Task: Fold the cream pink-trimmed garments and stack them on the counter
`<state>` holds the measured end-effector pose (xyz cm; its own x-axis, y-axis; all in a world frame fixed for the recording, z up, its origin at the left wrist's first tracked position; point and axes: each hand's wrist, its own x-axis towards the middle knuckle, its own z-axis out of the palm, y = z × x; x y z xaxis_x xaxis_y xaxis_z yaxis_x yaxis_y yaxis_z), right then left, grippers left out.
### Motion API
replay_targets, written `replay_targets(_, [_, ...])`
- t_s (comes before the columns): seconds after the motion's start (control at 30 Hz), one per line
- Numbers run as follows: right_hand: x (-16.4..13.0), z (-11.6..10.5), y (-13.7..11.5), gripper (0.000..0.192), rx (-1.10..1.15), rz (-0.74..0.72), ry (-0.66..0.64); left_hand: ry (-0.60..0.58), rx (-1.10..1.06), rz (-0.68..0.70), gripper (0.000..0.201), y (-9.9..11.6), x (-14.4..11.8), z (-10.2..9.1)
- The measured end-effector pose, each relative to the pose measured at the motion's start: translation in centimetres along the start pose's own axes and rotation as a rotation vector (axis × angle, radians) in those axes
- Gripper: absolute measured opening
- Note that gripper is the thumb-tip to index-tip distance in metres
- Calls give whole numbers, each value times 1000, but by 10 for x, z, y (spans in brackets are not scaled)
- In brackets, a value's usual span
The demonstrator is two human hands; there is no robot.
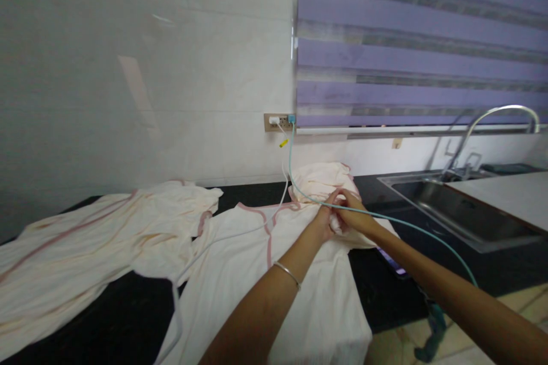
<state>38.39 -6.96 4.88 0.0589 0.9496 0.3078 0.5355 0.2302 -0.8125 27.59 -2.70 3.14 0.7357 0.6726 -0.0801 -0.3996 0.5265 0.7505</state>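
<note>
A white garment (252, 256) with pink trim lies spread on the black counter. My left hand (326, 221), with a bangle on its wrist, is closed on a bunched part of this garment near its upper right side. Close against it, my right hand (349, 214) has its fingers bent round the same bunch, and the fingertips of both hands meet. Part of the gripped cloth is hidden by the fingers. Just behind the hands sits a crumpled cream cloth (319, 178) with pink edging. A teal cable (411, 221) passes across my right hand and forearm.
Another cream garment (115, 234) with pink piping covers the left of the counter (103, 319). A white cord (231, 235) runs over the clothes from the wall socket (280, 122). A lit phone (391, 262) lies under my right forearm. The sink (454, 211) and tap (471, 125) are at right.
</note>
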Motion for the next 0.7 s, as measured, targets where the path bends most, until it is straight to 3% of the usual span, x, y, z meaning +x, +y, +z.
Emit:
replay_targets(0.2, [-2,28,4,41,350,-65,-137,38,21,45,26,26,-16,-32])
replay_targets(0.4, [5,57,-1,36,325,-238,-52,116,92,190,18,34,-42,-57])
replay_targets(0.57, [22,83,-12,29,266,-328,-104,336,243,377,38,47,-60,-89])
replay_targets(0.7, [31,101,-6,25,237,-253,32,531,457,433,49,65,-79,-121])
